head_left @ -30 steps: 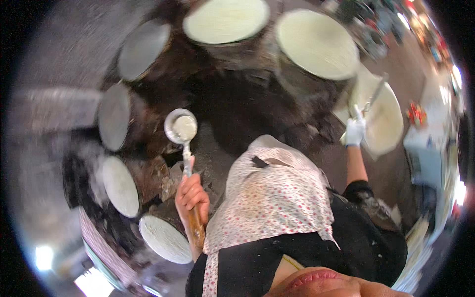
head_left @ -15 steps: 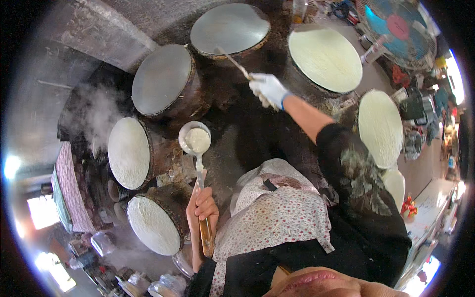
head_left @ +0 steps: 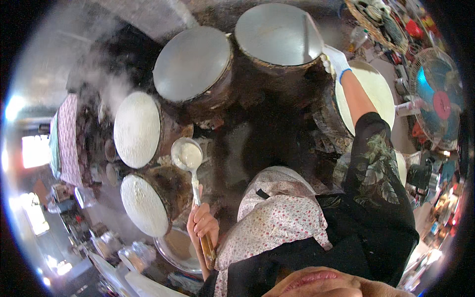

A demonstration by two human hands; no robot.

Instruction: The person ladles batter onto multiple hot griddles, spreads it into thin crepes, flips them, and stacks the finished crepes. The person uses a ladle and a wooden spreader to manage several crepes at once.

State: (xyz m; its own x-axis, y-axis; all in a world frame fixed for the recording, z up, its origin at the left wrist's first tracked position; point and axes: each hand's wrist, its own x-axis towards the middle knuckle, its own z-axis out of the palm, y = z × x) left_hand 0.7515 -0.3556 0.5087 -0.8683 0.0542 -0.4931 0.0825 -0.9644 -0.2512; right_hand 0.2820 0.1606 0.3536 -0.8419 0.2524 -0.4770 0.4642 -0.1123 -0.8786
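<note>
My left hand (head_left: 203,223), bare, is closed round the wooden handle of a metal ladle (head_left: 187,154). Thick off-white batter lies in the ladle's bowl, held above the floor between the griddles. My right hand (head_left: 336,60), in a white glove with a blue cuff, reaches out to the right rim of the far round griddle (head_left: 272,34). It grips a long thin tool (head_left: 314,30), blurred, that slants over that griddle's right side; its exact kind is unclear. The far griddle's grey top is bare. Left of it stands another bare griddle (head_left: 193,64).
White sheets of batter cover two griddles at the left, a steaming one (head_left: 137,129) and a nearer one (head_left: 144,205). My right forearm passes over a pale coated griddle (head_left: 376,94). A metal basin (head_left: 161,242) is by my left hand. A fan (head_left: 435,99) stands at the right.
My right hand has moved away and to the right with the thin tool, up to the far griddle's rim. The view has turned; my left hand still holds the ladle.
</note>
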